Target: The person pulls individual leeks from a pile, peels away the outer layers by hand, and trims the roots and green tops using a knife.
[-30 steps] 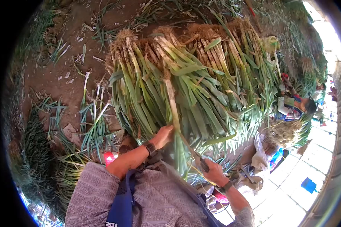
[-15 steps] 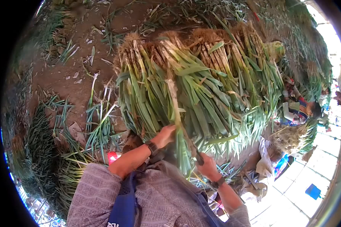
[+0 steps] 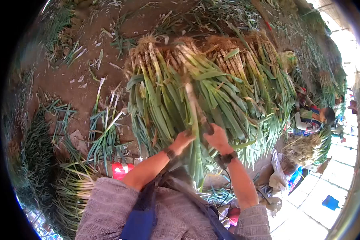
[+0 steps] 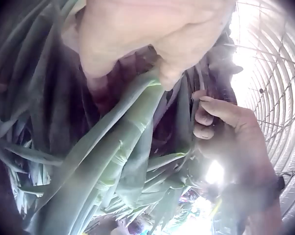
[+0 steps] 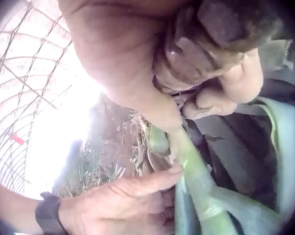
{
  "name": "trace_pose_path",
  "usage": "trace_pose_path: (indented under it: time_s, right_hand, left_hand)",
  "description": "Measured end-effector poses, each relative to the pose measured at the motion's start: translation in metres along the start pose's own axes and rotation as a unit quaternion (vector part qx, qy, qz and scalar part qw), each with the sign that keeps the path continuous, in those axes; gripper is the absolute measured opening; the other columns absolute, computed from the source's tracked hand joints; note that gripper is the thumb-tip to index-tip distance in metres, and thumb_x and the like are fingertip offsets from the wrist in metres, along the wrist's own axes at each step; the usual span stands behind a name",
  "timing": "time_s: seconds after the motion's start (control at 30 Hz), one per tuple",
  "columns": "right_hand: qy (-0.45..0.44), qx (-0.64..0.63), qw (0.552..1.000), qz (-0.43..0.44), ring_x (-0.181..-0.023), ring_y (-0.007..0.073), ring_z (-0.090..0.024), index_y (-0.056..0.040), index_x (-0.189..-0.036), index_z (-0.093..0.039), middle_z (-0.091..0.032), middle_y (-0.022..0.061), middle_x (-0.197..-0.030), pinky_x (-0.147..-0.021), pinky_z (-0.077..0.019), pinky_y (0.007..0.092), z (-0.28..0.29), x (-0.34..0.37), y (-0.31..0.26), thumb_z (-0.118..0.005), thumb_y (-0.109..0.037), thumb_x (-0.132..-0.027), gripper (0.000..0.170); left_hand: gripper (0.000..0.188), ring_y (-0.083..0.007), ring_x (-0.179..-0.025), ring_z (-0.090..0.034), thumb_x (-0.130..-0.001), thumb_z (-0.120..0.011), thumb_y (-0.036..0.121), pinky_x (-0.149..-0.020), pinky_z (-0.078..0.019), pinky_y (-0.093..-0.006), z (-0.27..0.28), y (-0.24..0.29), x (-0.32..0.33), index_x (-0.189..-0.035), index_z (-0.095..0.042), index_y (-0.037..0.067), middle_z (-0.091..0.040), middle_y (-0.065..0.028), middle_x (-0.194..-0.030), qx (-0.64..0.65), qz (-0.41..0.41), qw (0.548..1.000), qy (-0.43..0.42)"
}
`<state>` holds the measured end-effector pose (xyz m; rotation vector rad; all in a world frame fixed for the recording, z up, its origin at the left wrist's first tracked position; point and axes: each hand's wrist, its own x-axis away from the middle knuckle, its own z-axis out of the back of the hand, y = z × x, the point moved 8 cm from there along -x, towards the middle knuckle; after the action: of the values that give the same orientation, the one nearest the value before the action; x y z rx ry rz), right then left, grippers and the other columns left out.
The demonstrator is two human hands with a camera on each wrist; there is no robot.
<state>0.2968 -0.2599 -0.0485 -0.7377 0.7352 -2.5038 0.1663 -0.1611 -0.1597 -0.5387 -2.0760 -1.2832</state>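
A single leek (image 3: 191, 102) with a pale stalk points root end away from me, over a pile of leeks (image 3: 228, 96). My left hand (image 3: 183, 142) grips it where the stalk turns green, fingers curled round it in the left wrist view. Just to the right, my right hand (image 3: 217, 140) holds a knife (image 3: 207, 127) by its dark, worn handle (image 5: 201, 54). The knife's brownish blade lies along the stalk in the head view. In the right wrist view, the right thumb presses near the leek's stem (image 5: 186, 154), close to the left hand (image 5: 123, 200).
Loose leeks (image 3: 104, 120) lie on the brown soil to the left, with a leek heap (image 3: 74, 184) nearer me. A red-and-white object (image 3: 122, 170) sits by my left forearm. At right, another person (image 3: 314, 116) is near a blue item (image 3: 331, 202) and pale sacking (image 3: 278, 168).
My right hand has moved up and forward with the knife, from low on the right to beside my left hand. The left hand still grips the leek. The head view has shifted slightly.
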Motion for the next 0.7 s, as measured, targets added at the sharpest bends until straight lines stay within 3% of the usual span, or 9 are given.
trace_pose_path:
  time_s: [0.07,0.2,0.3,0.37,0.47,0.53,0.6,0.67,0.7]
  right_hand:
    - [-0.033,-0.068,0.996,-0.057,-0.080,0.0327,-0.066,0.0006,-0.106,-0.063,-0.067,0.0186,-0.084,-0.073,-0.0515,0.0395,0.000,0.009,0.006,-0.072,-0.021,-0.073,0.040]
    - [-0.002,0.027,0.999,0.035,-0.072,0.0305,-0.065,-0.0002,-0.106,-0.062,-0.066,0.0186,-0.080,-0.068,-0.0511,0.0402,0.012,0.067,0.015,-0.073,-0.021,-0.075,0.039]
    - [-0.024,0.002,0.999,-0.041,-0.072,0.0315,-0.065,-0.0027,-0.105,-0.062,-0.065,0.0183,-0.078,-0.067,-0.0506,0.0413,0.013,0.129,0.030,-0.073,-0.022,-0.075,0.037]
    - [-0.091,0.016,0.990,-0.102,-0.075,0.0348,-0.066,-0.0056,-0.107,-0.062,-0.065,0.0182,-0.078,-0.068,-0.0504,0.0424,0.004,0.165,0.045,-0.073,-0.023,-0.076,0.037]
    - [-0.067,0.018,0.994,-0.082,-0.073,0.0364,-0.065,-0.0065,-0.110,-0.060,-0.064,0.0184,-0.077,-0.067,-0.0500,0.0430,-0.005,0.197,0.063,-0.072,-0.022,-0.077,0.038]
    - [-0.074,0.013,0.994,-0.074,-0.073,0.0368,-0.064,-0.0067,-0.111,-0.059,-0.064,0.0183,-0.077,-0.066,-0.0496,0.0428,-0.004,0.199,0.056,-0.072,-0.022,-0.077,0.040]
    - [-0.092,-0.013,0.991,-0.100,-0.078,0.0424,-0.063,-0.0097,-0.111,-0.059,-0.065,0.0212,-0.082,-0.069,-0.0492,0.0491,-0.007,0.194,0.058,-0.068,-0.025,-0.079,0.037]
    - [-0.084,-0.031,0.990,-0.114,-0.079,0.0426,-0.063,-0.0095,-0.112,-0.059,-0.065,0.0215,-0.083,-0.069,-0.0492,0.0491,-0.010,0.184,0.059,-0.067,-0.024,-0.079,0.036]
    - [-0.075,-0.042,0.989,-0.123,-0.079,0.0427,-0.063,-0.0094,-0.112,-0.059,-0.065,0.0218,-0.083,-0.069,-0.0492,0.0492,-0.010,0.175,0.060,-0.067,-0.023,-0.079,0.036]
  left_hand:
    - [0.056,-0.0239,-0.120,-0.051,-0.091,-0.066,0.023,-0.100,-0.0407,-0.0391,-0.004,-0.001,0.002,-0.137,-0.048,-0.002,-0.053,-0.0123,-0.134,-0.004,-0.012,1.000,0.003]
    - [0.051,-0.0199,-0.110,-0.055,-0.088,-0.067,0.018,-0.094,-0.0426,-0.0347,-0.006,-0.005,-0.003,-0.132,-0.052,-0.004,-0.059,-0.0098,-0.123,0.023,-0.048,0.997,0.062]
    - [0.038,-0.0186,-0.092,-0.058,-0.086,-0.063,0.017,-0.082,-0.0454,-0.0327,0.005,-0.007,-0.002,-0.116,-0.060,-0.006,-0.065,-0.0104,-0.104,0.037,-0.097,0.988,0.113]
    - [0.037,-0.0180,-0.091,-0.057,-0.087,-0.061,0.018,-0.081,-0.0453,-0.0321,0.011,-0.023,-0.008,-0.115,-0.061,-0.006,-0.065,-0.0102,-0.102,0.051,-0.091,0.987,0.121]
    - [0.034,-0.0175,-0.084,-0.057,-0.087,-0.059,0.020,-0.074,-0.0456,-0.0318,0.013,-0.019,-0.006,-0.109,-0.064,-0.005,-0.065,-0.0089,-0.094,0.074,-0.087,0.984,0.136]
    - [0.030,-0.0181,-0.079,-0.056,-0.087,-0.059,0.021,-0.070,-0.0459,-0.0340,0.028,-0.018,0.003,-0.102,-0.064,-0.004,-0.064,-0.0059,-0.089,0.034,-0.029,0.972,0.229]
    - [0.027,-0.0210,-0.072,-0.059,-0.085,-0.063,0.021,-0.065,-0.0464,-0.0360,0.041,-0.016,-0.001,-0.094,-0.061,-0.004,-0.064,-0.0076,-0.080,-0.057,-0.059,0.967,0.242]
    - [0.026,-0.0244,-0.070,-0.064,-0.082,-0.066,0.020,-0.063,-0.0476,-0.0363,0.045,0.019,0.027,-0.089,-0.059,-0.003,-0.066,-0.0139,-0.077,-0.264,-0.148,0.890,0.340]
    - [0.027,-0.0308,-0.071,-0.066,-0.080,-0.068,0.019,-0.063,-0.0497,-0.0395,0.037,0.041,0.045,-0.092,-0.059,-0.003,-0.066,-0.0192,-0.077,-0.323,-0.254,0.832,0.373]
